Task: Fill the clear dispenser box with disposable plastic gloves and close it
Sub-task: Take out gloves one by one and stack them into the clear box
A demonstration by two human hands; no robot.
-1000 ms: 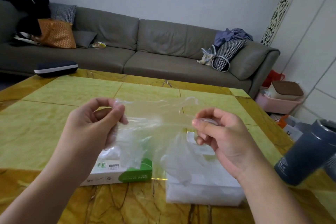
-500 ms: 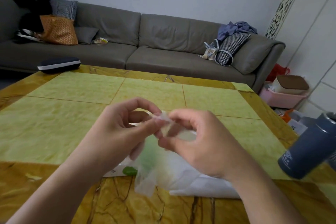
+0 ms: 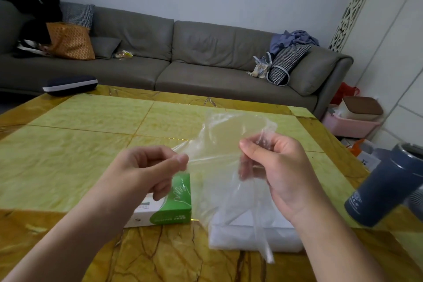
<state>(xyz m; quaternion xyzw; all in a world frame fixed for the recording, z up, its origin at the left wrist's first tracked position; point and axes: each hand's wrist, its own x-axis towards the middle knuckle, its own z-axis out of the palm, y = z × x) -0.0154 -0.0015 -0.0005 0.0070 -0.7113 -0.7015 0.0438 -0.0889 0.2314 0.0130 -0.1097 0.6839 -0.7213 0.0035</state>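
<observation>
Left hand [image 3: 146, 171]: grip pinches edge of thin clear plastic film bag [image 3: 219, 167]. Green-and-white cardboard glove box [image 3: 169, 208] beneath on yellow marble surface [image 3: 80, 144]. Right hand [image 3: 274, 169]: grip pinches opposite edge, bag hanging over white-looking dispenser box [image 3: 251, 233].

Risk: film tears or slips under uneven pull.

Grey sofa [image 3: 183, 57] behind; dark blue tumbler [image 3: 384, 190] far right.

Glove [image 3: 219, 162] is stretched between the left hand [image 3: 146, 171] and right hand [image 3: 274, 171], up over the table [image 3: 68, 144]. Under it, carton [image 3: 169, 208] on the left, dispenser box [image 3: 251, 233] right beside it. Flask [image 3: 384, 190] far right, sofa [image 3: 206, 62] behind the table.
</observation>
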